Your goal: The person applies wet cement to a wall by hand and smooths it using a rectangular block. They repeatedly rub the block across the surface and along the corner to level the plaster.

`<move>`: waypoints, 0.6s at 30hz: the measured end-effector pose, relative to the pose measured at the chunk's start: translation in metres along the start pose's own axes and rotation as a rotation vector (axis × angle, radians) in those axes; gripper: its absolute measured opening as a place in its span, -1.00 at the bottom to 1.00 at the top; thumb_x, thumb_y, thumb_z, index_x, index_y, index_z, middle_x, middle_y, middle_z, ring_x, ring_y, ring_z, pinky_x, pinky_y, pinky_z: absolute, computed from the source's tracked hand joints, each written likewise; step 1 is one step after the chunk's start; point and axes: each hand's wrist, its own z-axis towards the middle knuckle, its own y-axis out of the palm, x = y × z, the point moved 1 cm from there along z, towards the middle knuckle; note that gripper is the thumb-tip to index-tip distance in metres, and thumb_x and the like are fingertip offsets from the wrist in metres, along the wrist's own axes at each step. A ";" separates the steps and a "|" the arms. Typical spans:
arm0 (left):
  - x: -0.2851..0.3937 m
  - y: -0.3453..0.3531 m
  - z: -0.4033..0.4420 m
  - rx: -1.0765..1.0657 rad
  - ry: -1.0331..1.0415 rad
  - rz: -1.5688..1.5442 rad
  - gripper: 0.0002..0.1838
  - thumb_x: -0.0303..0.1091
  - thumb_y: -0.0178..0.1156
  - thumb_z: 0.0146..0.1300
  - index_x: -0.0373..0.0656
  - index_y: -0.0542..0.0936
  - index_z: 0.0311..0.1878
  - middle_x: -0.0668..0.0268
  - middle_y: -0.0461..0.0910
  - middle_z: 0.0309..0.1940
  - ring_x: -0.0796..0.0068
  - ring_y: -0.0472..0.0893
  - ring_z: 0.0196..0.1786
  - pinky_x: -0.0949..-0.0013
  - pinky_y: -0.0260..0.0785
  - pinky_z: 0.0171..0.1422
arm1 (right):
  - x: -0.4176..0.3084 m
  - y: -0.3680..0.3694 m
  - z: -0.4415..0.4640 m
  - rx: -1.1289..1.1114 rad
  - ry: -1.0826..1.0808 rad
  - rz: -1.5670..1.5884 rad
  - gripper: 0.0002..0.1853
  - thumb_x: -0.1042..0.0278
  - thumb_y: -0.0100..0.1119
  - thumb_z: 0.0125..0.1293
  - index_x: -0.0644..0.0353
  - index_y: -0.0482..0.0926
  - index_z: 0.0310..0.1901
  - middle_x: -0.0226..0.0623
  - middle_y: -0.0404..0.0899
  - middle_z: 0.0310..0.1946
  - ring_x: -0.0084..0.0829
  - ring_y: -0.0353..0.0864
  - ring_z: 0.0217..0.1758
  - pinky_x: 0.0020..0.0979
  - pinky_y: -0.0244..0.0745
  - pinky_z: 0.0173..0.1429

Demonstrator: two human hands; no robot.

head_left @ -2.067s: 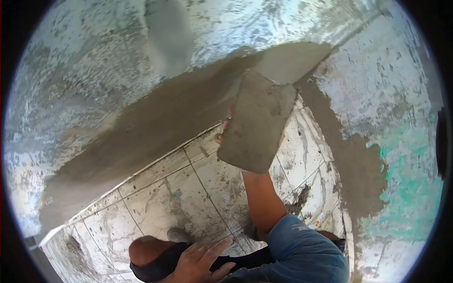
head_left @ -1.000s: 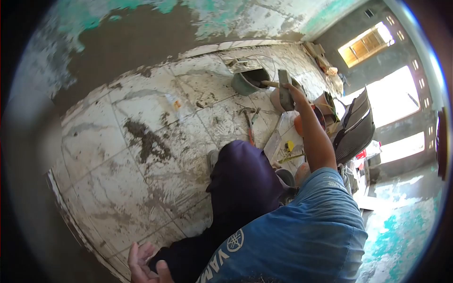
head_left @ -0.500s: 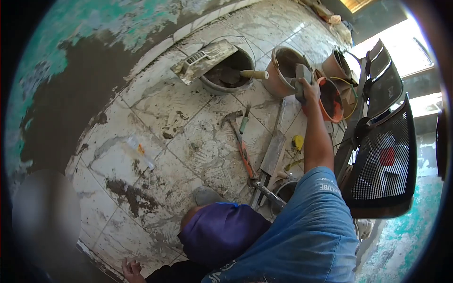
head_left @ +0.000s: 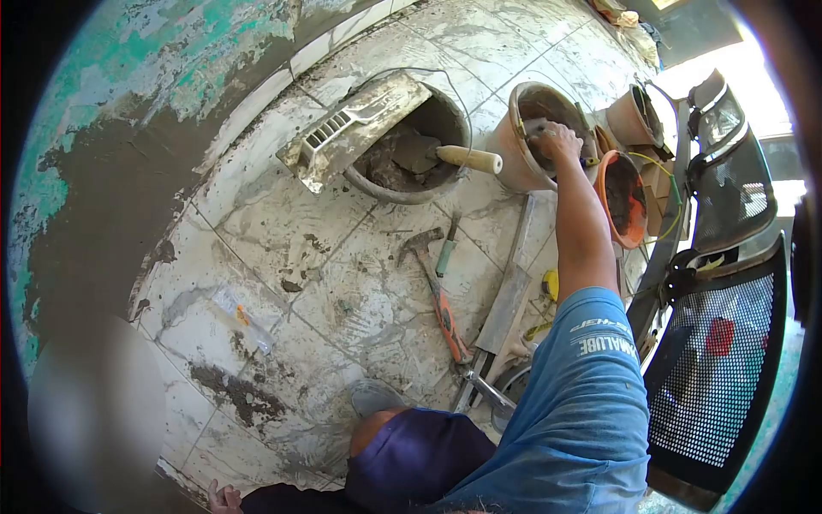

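- Near two o'clock, the right hand [head_left: 558, 141] reaches down inside a pinkish bucket [head_left: 507, 158]; its grip is clenched on a grey tool [head_left: 535, 128], mostly hidden by fingers and rim.
- At seven o'clock, the left hand [head_left: 224, 497] shows at the picture's edge, its grip released, fingers loosely bent.
- At twelve o'clock, a dark bucket [head_left: 396, 197] holds mortar and a trowel, its wooden handle [head_left: 471, 159] pointing to three o'clock; a slotted panel [head_left: 368, 116] lies across the rim.
- Near the centre, a hammer [head_left: 443, 308] lies on the tiled floor [head_left: 342, 274].
- At four o'clock stands a black mesh chair [head_left: 719, 403].
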 end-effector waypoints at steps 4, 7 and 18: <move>-0.025 -0.005 0.030 -0.094 0.315 0.394 -0.57 -0.19 0.00 0.49 -0.05 0.41 0.36 0.16 0.44 0.31 0.09 0.53 0.19 0.04 0.42 0.20 | 0.000 0.008 0.010 -0.004 0.039 -0.054 -0.52 -0.07 0.28 0.14 -0.14 0.63 0.10 -0.30 0.60 0.14 -0.16 0.51 0.27 -0.05 0.36 0.28; -0.034 -0.001 0.038 -0.123 0.106 -0.007 -0.56 -0.17 0.01 0.49 -0.06 0.42 0.35 0.17 0.43 0.32 0.08 0.55 0.16 0.04 0.43 0.18 | 0.009 0.011 0.020 -0.121 0.033 -0.051 -0.52 -0.07 0.27 0.14 -0.14 0.63 0.10 -0.29 0.61 0.13 -0.17 0.53 0.26 -0.08 0.36 0.29; -0.018 0.009 0.028 -0.123 -0.034 -0.460 -0.45 -0.14 0.08 0.45 -0.02 0.29 0.45 -0.02 0.46 0.25 0.11 0.49 0.24 -0.01 0.38 0.26 | 0.024 -0.002 0.016 -0.111 0.000 -0.066 -0.42 -0.16 0.29 0.11 -0.25 0.57 0.20 -0.25 0.57 0.19 -0.16 0.53 0.26 -0.05 0.39 0.28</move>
